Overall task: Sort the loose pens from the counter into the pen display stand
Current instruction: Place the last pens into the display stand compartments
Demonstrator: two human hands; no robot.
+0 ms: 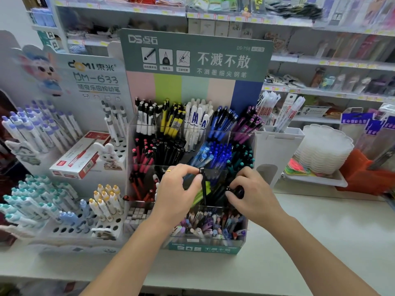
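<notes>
The pen display stand (243, 246) is a tiered clear-plastic rack with a green header, full of pens sorted by colour. My left hand (177, 193) pinches the top of a black pen (203, 189) that stands upright over the third tier's compartments. My right hand (252, 195) grips the dark ends of several black pens (238, 192) just to the right, over the same tier. The lower parts of those pens are hidden behind the plastic wall and my fingers.
A white display with light-blue and yellow-capped pens (70, 210) stands left of the stand, a red-and-white box (79, 155) lying on it. A white cardboard holder (275, 150) and stacked white trays (324, 150) sit to the right. Pale counter (320, 231) stretches in front.
</notes>
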